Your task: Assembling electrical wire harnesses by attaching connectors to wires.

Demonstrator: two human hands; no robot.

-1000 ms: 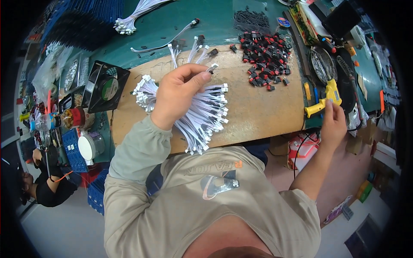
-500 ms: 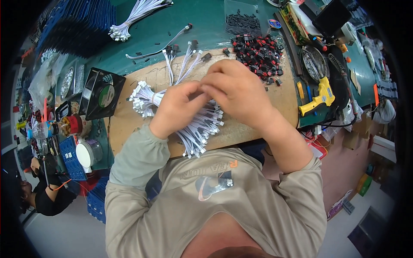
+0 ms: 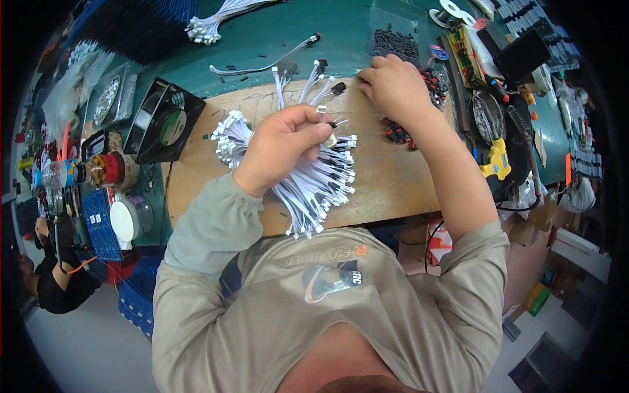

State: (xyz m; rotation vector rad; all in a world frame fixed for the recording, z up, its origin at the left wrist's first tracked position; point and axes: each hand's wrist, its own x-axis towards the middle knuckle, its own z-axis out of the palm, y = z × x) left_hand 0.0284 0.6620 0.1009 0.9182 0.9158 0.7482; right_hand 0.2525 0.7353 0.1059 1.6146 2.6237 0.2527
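Observation:
My left hand is closed, with thumb and forefinger pinching a white cable. Its white plug sticks up above the fingers, and thin bare leads and a small dark piece show beside the thumb. Under that hand a tied bundle of white cables is fanned out over a brown board. Farther right, my right hand is over a pile of black and red switches, with its fingers bent and the thumb close to the forefinger. Anything between those fingertips is hidden.
Beyond the board, several cables with black switches lie near a single cable. A clear bag of short black tubes is at the back. A black fan stands left; a yellow glue gun lies right. Another person is far left.
My hands have come apart. The right one has moved right and away to the switch pile, while the left keeps a cable. The whole view has shifted slightly.

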